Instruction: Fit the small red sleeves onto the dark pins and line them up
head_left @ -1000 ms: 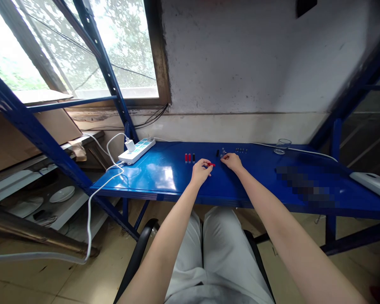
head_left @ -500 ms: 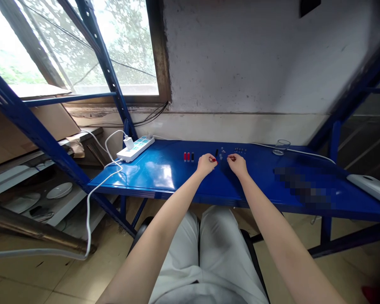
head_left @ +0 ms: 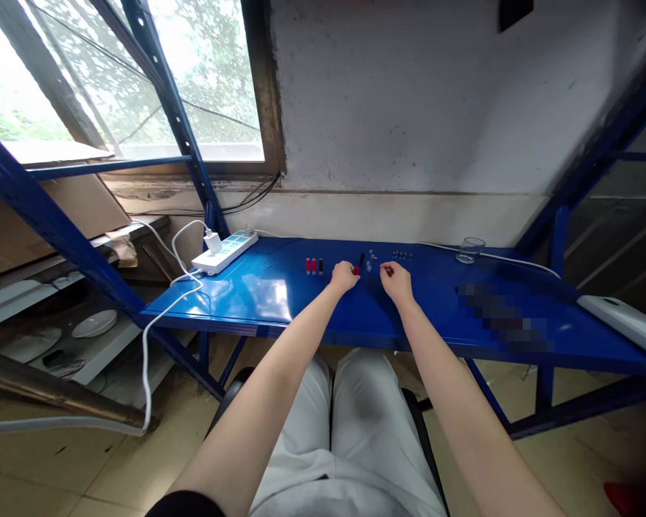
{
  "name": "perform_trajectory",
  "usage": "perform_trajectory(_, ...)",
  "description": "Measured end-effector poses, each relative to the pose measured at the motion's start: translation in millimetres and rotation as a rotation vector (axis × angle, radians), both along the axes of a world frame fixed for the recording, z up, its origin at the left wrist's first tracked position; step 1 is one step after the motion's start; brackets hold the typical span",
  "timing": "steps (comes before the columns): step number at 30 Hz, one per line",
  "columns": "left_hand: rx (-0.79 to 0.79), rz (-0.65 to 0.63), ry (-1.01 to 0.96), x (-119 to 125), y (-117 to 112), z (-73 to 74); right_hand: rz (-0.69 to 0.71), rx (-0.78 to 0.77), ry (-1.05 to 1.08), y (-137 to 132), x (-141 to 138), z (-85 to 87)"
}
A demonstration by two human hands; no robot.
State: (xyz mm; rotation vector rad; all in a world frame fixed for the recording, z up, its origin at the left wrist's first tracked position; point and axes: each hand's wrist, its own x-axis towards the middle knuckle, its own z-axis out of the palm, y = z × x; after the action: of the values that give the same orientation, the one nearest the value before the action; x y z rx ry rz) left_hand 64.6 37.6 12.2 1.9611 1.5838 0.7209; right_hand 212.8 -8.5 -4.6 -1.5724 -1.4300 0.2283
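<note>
My left hand (head_left: 345, 276) is closed on a small red piece (head_left: 356, 271), which pokes out at the fingertips above the blue table (head_left: 280, 251). A short way to the right, my right hand (head_left: 395, 280) has its fingers pinched together; anything between them is too small to make out. Beyond the hands lie a small black piece (head_left: 362, 258) and a few clear bits (head_left: 370, 264). Several tiny metallic parts (head_left: 402, 255) sit in rows behind my right hand. Left of my left hand, two red cylinders (head_left: 311, 266) stand beside a black cylinder (head_left: 321, 266).
A white power strip (head_left: 226, 253) with a plugged-in charger lies at the table's left end. At the back right stands a clear glass dish (head_left: 470, 250). A blurred-out dark object (head_left: 506, 316) and a white device (head_left: 624, 323) are farther right. Blue rack posts frame both sides.
The whole view has shifted slightly, so everything sits a little farther left. My left hand still holds the red piece, turned somewhat differently; my right hand stays pinched.
</note>
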Motion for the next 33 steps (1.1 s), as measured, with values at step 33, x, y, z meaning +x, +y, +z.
perform_trajectory(33, 0.329, 0.537, -0.889, -95, -44, -7.7, 0.196, -0.319, -0.321, 37, -135, 8.5)
